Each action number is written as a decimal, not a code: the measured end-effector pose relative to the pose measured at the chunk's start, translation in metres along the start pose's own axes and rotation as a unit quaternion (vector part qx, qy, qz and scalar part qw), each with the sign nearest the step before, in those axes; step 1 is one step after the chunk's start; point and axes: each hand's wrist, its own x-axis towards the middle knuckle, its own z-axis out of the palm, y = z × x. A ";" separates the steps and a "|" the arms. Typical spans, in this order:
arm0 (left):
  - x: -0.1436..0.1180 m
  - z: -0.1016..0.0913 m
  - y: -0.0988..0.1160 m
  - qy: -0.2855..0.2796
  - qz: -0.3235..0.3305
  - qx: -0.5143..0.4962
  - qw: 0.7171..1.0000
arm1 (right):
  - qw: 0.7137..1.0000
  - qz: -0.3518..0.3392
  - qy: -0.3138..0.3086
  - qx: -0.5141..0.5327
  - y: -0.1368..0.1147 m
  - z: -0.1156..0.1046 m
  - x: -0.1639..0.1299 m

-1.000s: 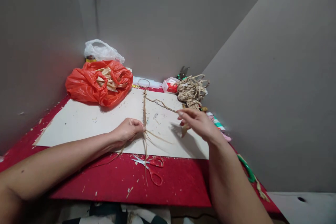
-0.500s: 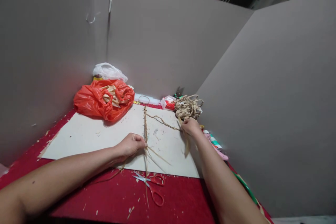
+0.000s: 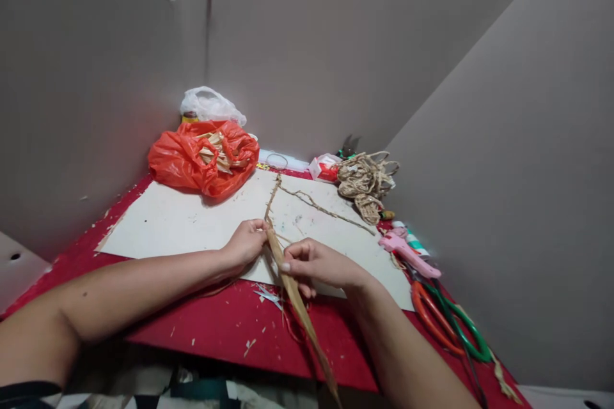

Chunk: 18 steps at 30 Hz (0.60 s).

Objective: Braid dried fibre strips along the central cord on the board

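Observation:
A thin braided cord of dry plant fibre [image 3: 272, 199] runs down the white board [image 3: 192, 223]. My left hand [image 3: 245, 241] pinches the cord's near end. My right hand [image 3: 319, 263] holds a long tan dried leaf strip [image 3: 298, 299], whose upper end meets the cord at my left fingertips. The strip's lower end hangs past the table's front edge. A second twisted length of cord [image 3: 330, 209] slants to the right from the top of the first. Under the strip lie scissors [image 3: 269, 296], their red handles mostly hidden.
A red plastic bag [image 3: 177, 163] with dry husks stands at the back left, before a white bag [image 3: 211, 105]. A coil of rope [image 3: 364, 177] lies at the back right. Pink-handled [image 3: 407, 252], orange-handled [image 3: 434, 316] and green-handled tools [image 3: 472, 332] line the right edge.
My right hand has come from beside the rope coil to my left hand, bringing the leaf strip to the cord. The view has tilted downward.

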 end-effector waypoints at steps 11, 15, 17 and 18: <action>0.003 0.004 -0.002 0.042 0.014 -0.001 0.999 | 0.989 -0.033 0.087 -0.115 -0.002 0.007 -0.006; 0.004 0.006 -0.005 0.039 0.019 -0.008 0.999 | 0.986 -0.046 0.087 -0.131 -0.001 0.027 0.003; 0.004 0.007 -0.006 0.051 0.027 0.009 0.998 | 0.988 -0.054 0.088 -0.116 0.000 0.032 0.007; 0.004 0.007 -0.006 0.060 0.033 0.021 0.997 | 0.989 -0.053 0.087 -0.104 0.000 0.032 0.008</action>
